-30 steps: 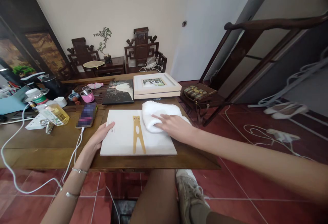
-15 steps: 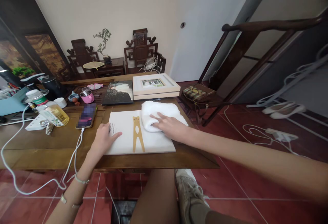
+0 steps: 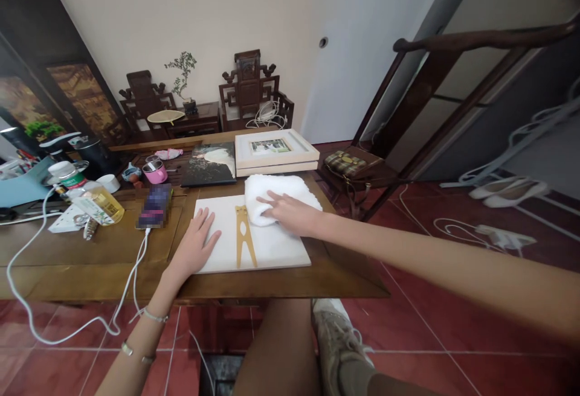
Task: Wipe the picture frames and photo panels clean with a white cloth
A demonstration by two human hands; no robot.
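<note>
A folded white towel [image 3: 290, 186] lies over the far right part of a flat white board [image 3: 222, 260] on the wooden table. My right hand [image 3: 290, 212] is on the towel, thumb and fingers pressed into its near left side, where it creases. Resting flat on the board's left edge, my left hand [image 3: 197, 242] has its fingers apart and holds nothing. Between the hands, a tan flat figure with two long legs and an oval opening [image 3: 243, 236] shows on the board. Whether it is printed or a separate piece, I cannot tell.
Behind the board are a dark photo panel [image 3: 206, 169] and stacked light frames [image 3: 276, 157]. To the left are a charging phone [image 3: 154, 206], a pink cup [image 3: 155, 171], a bottle of yellow liquid [image 3: 102, 203] and a white cable [image 3: 136, 263]. A wooden chair [image 3: 399, 172] holds a bag.
My right hand and the towel have shifted slightly left and away from me. My left hand has moved from gripping the board's edge to lying flatter on its surface.
</note>
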